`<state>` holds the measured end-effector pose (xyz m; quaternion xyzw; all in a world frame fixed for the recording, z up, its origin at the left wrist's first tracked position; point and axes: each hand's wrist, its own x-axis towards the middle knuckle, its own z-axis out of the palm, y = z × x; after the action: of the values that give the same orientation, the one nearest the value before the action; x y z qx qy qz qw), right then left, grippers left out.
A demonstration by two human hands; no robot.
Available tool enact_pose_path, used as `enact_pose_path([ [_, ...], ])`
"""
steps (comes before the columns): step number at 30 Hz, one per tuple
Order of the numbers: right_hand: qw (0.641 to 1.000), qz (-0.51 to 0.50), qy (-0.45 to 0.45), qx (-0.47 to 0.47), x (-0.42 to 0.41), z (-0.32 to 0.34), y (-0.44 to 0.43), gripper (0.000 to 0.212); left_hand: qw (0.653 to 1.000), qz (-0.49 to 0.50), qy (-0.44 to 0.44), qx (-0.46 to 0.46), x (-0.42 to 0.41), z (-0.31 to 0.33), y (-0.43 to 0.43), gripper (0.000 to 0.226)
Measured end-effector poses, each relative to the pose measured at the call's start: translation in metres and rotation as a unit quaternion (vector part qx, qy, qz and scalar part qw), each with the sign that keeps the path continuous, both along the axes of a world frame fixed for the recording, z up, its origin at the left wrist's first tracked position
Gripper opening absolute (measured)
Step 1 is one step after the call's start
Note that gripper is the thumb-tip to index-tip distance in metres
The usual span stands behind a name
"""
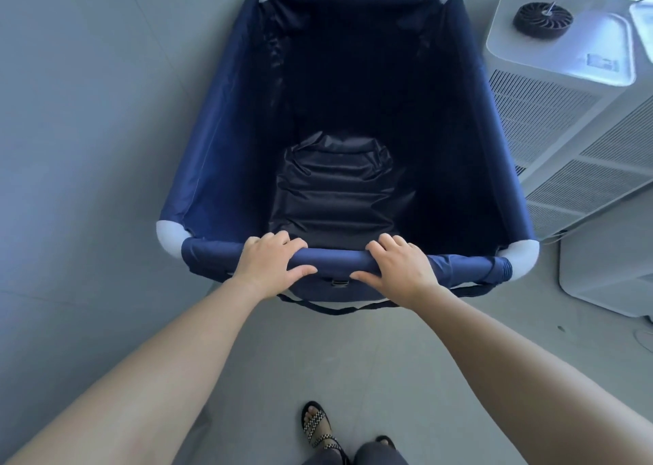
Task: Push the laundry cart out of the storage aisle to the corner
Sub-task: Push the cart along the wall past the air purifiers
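The laundry cart (pixel 219 139) is a deep navy fabric bin on a frame with white corner joints. It fills the middle of the head view, right in front of me. Its dark inside holds only a creased fold of fabric at the bottom. My left hand (pixel 272 263) and my right hand (pixel 395 266) both grip the padded near rim, fingers curled over the top and thumbs underneath, about a hand's width apart. The far rim of the cart sits close against the wall ahead. A black strap hangs below the near rim.
A pale wall (pixel 88 111) runs close along the cart's left side. On the right stand a white vented appliance (pixel 565 118) with a black round fan grille on top and a lower white unit (pixel 607 277). Grey floor (pixel 282 358) and my sandalled foot lie below.
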<state>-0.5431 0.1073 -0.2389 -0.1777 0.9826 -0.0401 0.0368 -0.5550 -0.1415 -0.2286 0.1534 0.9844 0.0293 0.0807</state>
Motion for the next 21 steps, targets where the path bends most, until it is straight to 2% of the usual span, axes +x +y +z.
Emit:
enact_pose_path([
  [6, 0.999, -0.032, -0.029, 0.031, 0.015, 0.007, 0.013, 0.055, 0.998, 0.050, -0.031, 0.007, 0.019, 0.003, 0.010, 0.039],
  [13, 0.997, -0.019, -0.057, 0.045, 0.016, 0.007, 0.013, 0.051, 0.986, 0.055, -0.155, -0.008, 0.009, 0.011, 0.009, 0.041],
  [21, 0.997, -0.024, -0.065, 0.032, 0.011, 0.006, 0.013, 0.050, 0.986, 0.078, -0.145, 0.031, 0.004, 0.015, 0.009, 0.038],
])
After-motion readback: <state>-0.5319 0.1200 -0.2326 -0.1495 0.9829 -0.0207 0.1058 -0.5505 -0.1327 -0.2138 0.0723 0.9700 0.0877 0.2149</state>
